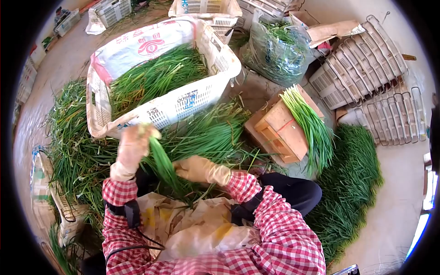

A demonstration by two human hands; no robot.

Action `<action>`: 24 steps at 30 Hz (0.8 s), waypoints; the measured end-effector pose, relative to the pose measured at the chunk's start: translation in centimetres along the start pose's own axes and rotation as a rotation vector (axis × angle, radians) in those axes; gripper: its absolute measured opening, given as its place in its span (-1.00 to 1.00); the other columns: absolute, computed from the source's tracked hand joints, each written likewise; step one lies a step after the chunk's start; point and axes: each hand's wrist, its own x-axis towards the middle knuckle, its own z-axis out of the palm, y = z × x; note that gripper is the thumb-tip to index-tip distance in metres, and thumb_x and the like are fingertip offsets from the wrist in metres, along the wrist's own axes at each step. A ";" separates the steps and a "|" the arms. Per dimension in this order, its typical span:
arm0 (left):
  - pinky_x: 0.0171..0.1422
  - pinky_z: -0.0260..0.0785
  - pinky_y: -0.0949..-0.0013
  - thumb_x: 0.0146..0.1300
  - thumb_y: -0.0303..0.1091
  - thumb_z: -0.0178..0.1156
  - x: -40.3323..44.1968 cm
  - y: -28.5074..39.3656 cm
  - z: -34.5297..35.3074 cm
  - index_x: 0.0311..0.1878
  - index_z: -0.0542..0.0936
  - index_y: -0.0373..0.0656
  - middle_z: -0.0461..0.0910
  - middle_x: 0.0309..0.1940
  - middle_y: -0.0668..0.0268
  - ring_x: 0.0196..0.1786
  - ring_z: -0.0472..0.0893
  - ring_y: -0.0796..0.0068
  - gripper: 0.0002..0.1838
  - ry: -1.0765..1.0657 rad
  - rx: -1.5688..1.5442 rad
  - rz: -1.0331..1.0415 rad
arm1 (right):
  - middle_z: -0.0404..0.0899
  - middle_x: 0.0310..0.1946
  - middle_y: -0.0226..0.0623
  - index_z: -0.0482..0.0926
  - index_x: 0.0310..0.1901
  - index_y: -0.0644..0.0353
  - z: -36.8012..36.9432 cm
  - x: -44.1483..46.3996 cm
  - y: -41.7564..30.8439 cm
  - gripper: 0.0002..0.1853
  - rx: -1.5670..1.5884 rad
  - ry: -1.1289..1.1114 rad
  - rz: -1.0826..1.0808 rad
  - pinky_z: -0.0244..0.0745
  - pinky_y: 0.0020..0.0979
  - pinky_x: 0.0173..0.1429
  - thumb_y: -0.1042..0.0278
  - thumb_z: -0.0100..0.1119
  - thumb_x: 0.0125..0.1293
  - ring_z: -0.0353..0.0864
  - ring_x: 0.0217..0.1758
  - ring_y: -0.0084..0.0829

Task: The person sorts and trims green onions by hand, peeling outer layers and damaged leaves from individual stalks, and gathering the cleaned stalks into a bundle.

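Observation:
My gloved left hand (134,147) is closed around a bunch of chives (161,160), gripping it near the pale stem ends. The green leaves hang down from it, towards my lap. Beside those leaves is my right hand (198,169), also gloved, with its fingers curled in; what they hold, if anything, is hidden. Just beyond both hands lies a heap of loose chives (208,133). A tied bundle of chives (309,128) rests across a small wooden stool (284,130) to the right, its pale ends pointing away from me.
A large white crate (197,94), lined with a printed sack, holds more chives ahead. A clear plastic bag (277,52) of greens stands behind the stool. Stacked crates (362,64) lean at the right, above a long pile of chives (348,188). Loose greens (75,137) spread leftward.

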 end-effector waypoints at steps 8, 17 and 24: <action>0.30 0.29 0.40 0.34 -0.36 0.05 -2.9 5.6 -3.9 0.10 0.43 -0.34 0.49 0.09 0.10 0.16 0.47 0.40 -0.66 0.858 0.440 0.495 | 0.60 -0.43 -0.03 0.60 -0.29 0.19 1.7 -5.9 19.9 -0.78 -0.446 0.043 0.235 0.48 -0.12 -0.29 0.25 0.08 0.12 0.59 -0.41 -0.05; -0.50 0.34 0.61 0.41 -0.08 -0.11 1.3 4.0 1.1 -0.07 0.46 -0.19 0.55 -0.31 0.28 -0.47 0.53 0.56 -0.65 0.355 -0.049 0.228 | 0.59 -0.42 -0.13 0.50 0.01 0.32 1.2 -1.6 40.2 -0.54 0.044 0.825 1.065 0.43 -0.35 -0.27 0.04 0.04 0.34 0.59 -0.36 -0.33; -0.09 0.44 0.53 0.38 -0.12 -0.02 2.8 3.3 0.7 -0.07 0.48 -0.26 0.58 -0.28 0.23 -0.25 0.58 0.52 -0.65 0.395 0.033 0.025 | 0.55 -0.52 -0.31 0.56 -0.30 0.38 -7.0 6.4 23.8 -0.80 0.801 0.938 0.637 0.29 -0.49 -0.47 0.40 0.26 0.13 0.43 -0.56 -0.55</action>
